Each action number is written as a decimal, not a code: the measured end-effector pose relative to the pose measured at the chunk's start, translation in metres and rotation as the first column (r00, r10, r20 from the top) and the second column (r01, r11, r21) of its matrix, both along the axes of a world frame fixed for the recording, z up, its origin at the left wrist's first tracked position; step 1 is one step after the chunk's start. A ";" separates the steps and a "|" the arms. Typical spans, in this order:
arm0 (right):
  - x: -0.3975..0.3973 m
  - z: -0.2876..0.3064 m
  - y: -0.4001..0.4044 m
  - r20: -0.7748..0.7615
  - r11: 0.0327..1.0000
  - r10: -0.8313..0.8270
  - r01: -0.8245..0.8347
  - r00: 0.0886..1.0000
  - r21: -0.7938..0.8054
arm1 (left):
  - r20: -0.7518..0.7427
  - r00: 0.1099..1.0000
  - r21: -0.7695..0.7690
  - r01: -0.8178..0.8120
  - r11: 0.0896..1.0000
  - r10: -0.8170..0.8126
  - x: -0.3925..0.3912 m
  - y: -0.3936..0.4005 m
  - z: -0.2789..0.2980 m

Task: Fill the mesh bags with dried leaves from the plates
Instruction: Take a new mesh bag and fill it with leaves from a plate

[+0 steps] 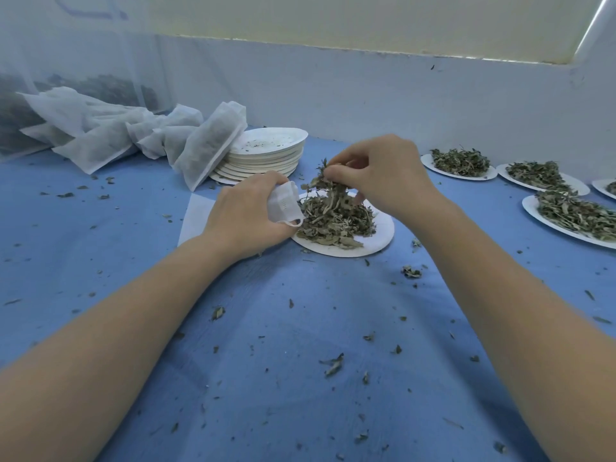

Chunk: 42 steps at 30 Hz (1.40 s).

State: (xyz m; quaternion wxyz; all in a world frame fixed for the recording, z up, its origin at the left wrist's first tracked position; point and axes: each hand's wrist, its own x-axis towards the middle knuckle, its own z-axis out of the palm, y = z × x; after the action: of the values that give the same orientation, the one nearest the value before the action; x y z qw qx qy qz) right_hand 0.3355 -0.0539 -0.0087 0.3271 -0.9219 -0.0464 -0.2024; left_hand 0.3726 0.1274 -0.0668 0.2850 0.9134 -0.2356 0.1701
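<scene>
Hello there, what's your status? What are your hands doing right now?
Left hand grips mesh bag. Right hand pinches dried leaves above plate. Nothing in the way.

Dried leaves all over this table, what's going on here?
A person is filling a mesh bag, gripped in the left hand, with dried leaves from the plate in front. The right hand pinches a clump above the pile. Filled bags lean against a stack of emptied plates; more full plates wait at right.

Five plates of dried leaves (340, 218) are counted, one stack of empty plates (266, 155), one mesh bag (285, 203) being held, two hands, filled bags (210, 145) heaped beyond exact counting
</scene>
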 end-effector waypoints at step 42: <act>-0.004 -0.015 0.016 0.048 0.950 0.171 -0.178 0.984 0.256 | 0.070 0.997 -0.336 0.000 0.942 0.025 -0.002 -0.019 0.000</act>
State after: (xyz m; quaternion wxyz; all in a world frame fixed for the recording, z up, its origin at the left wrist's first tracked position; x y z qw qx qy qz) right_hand 0.3314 -0.0376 -0.0235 0.4606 -0.8609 -0.1050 -0.1889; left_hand 0.3705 0.1083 -0.0665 0.4265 0.8461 -0.2075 0.2430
